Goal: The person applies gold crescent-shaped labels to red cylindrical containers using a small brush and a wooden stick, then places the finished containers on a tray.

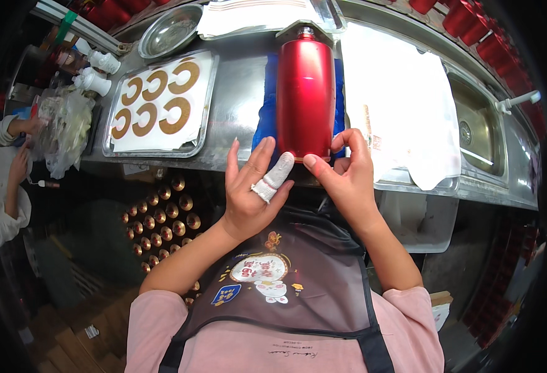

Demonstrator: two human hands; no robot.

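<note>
A glossy red bottle (306, 96) lies on a blue cloth (266, 115), its bare neck pointing away from me and its base at the counter's near edge. My left hand (251, 180) has its fingers spread. A white knit sleeve (272, 181) covers its index finger, whose tip touches the left of the bottle's base. At the base's right corner is my right hand (351, 174), with the thumb against the bottom rim and the index finger bent along the side. Its other fingers curl under and are partly hidden.
At left, a metal tray (204, 124) holds a white sheet with several gold C-shaped pieces (175, 115). A metal bowl (171, 31) sits behind it. White sheeting (404, 105) and a sink (472, 127) are at right. Another person's hands (22, 155) hold a plastic bag (65, 124) at far left.
</note>
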